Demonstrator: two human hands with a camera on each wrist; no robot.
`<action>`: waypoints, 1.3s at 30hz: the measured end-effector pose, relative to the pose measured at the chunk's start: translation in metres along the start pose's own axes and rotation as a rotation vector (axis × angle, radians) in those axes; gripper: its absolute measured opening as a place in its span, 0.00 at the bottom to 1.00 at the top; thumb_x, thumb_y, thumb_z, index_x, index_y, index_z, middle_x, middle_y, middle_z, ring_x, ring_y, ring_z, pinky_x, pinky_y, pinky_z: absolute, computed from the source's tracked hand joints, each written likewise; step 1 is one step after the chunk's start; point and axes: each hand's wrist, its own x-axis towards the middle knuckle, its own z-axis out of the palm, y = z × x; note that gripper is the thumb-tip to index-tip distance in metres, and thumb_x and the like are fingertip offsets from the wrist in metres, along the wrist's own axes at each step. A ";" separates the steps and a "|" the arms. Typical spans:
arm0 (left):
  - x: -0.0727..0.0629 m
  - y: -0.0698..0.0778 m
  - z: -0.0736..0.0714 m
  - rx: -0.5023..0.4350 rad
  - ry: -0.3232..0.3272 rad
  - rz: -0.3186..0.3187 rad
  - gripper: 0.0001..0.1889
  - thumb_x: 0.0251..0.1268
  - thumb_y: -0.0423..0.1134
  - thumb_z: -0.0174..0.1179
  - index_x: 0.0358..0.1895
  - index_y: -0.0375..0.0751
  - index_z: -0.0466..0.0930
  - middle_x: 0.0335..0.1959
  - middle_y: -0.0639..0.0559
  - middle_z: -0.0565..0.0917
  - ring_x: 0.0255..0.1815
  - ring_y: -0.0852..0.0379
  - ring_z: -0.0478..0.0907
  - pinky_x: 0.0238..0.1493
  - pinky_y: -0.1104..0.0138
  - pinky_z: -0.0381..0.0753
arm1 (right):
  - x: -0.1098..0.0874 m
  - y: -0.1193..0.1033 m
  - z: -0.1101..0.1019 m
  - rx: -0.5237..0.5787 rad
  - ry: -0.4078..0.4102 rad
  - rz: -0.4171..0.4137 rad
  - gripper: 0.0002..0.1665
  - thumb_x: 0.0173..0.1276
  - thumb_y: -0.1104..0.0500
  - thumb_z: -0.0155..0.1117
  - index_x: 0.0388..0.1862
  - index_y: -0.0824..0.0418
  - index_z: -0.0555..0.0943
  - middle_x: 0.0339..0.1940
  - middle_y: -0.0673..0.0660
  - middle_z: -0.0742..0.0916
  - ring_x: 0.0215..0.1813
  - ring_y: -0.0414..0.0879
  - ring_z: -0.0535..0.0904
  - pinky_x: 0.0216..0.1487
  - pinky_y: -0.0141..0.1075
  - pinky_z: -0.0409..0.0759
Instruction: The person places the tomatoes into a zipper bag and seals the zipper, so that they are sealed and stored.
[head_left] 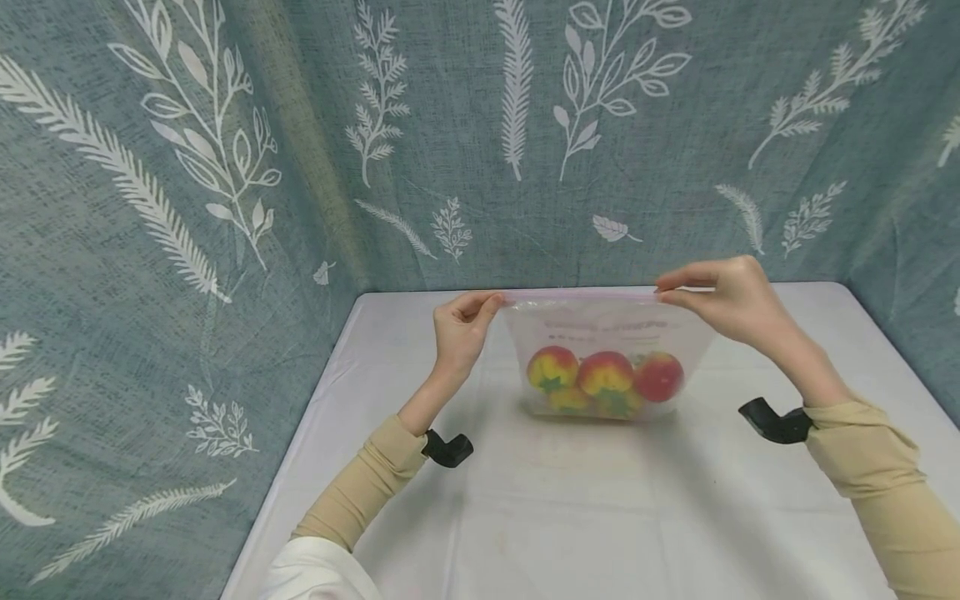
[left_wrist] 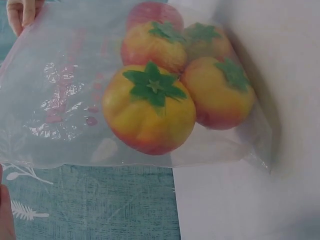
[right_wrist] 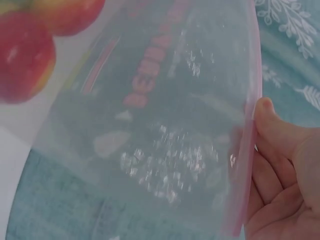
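A clear zip bag (head_left: 536, 321) with a pink strip along its top hangs upright between the hands, its bottom right at the white table. Inside lie several round red-and-yellow fruits (left_wrist: 160, 120) with green star-shaped leaf tops, bunched along the bottom. At the bag's upper left corner, my left hand (head_left: 460, 329) pinches the edge between thumb and fingers. My right hand (head_left: 735, 300) grips the same top edge toward the right; in the right wrist view its thumb lies on the pink strip (right_wrist: 252, 120), with the other fingers behind the film. Faint red lettering (right_wrist: 150, 75) shows on the bag.
A white cloth covers the table (head_left: 555, 517). Behind and to the left hangs a blue-green curtain (head_left: 465, 125) with white leaf prints, reaching the table's back edge. Black curved pieces (head_left: 450, 450) sit at both wrists, by the tan sleeves (head_left: 367, 483).
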 end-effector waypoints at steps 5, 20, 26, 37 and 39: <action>-0.001 0.014 0.000 0.001 -0.008 -0.009 0.08 0.61 0.26 0.59 0.36 0.19 0.82 0.32 0.22 0.82 0.28 0.77 0.80 0.37 0.78 0.79 | -0.005 0.007 -0.008 0.035 0.004 0.045 0.09 0.57 0.63 0.70 0.38 0.58 0.88 0.36 0.58 0.90 0.39 0.37 0.86 0.36 0.12 0.75; 0.000 0.012 -0.002 0.025 0.009 0.002 0.07 0.61 0.26 0.60 0.35 0.21 0.83 0.31 0.25 0.83 0.31 0.55 0.86 0.39 0.76 0.82 | -0.017 0.020 -0.020 0.012 0.040 0.109 0.10 0.57 0.62 0.71 0.40 0.60 0.87 0.37 0.61 0.90 0.37 0.07 0.68 0.34 0.08 0.69; 0.000 0.012 -0.001 0.012 0.010 -0.016 0.08 0.61 0.26 0.60 0.35 0.19 0.82 0.31 0.25 0.83 0.30 0.71 0.83 0.41 0.76 0.82 | -0.022 0.024 -0.025 0.012 0.039 0.154 0.11 0.58 0.61 0.70 0.40 0.60 0.87 0.38 0.63 0.89 0.37 0.06 0.66 0.35 0.06 0.68; 0.000 0.013 -0.001 0.000 0.014 -0.008 0.07 0.61 0.25 0.59 0.35 0.19 0.82 0.30 0.23 0.82 0.29 0.73 0.82 0.41 0.77 0.82 | -0.030 0.027 -0.032 0.011 0.028 0.206 0.12 0.59 0.62 0.70 0.42 0.63 0.86 0.41 0.65 0.88 0.37 0.06 0.66 0.34 0.05 0.67; 0.000 0.014 -0.001 -0.006 0.010 -0.006 0.07 0.61 0.25 0.59 0.35 0.18 0.81 0.30 0.23 0.82 0.30 0.72 0.82 0.41 0.76 0.82 | -0.031 0.028 -0.032 0.012 0.031 0.217 0.12 0.59 0.61 0.70 0.42 0.63 0.86 0.41 0.65 0.88 0.37 0.06 0.67 0.34 0.06 0.67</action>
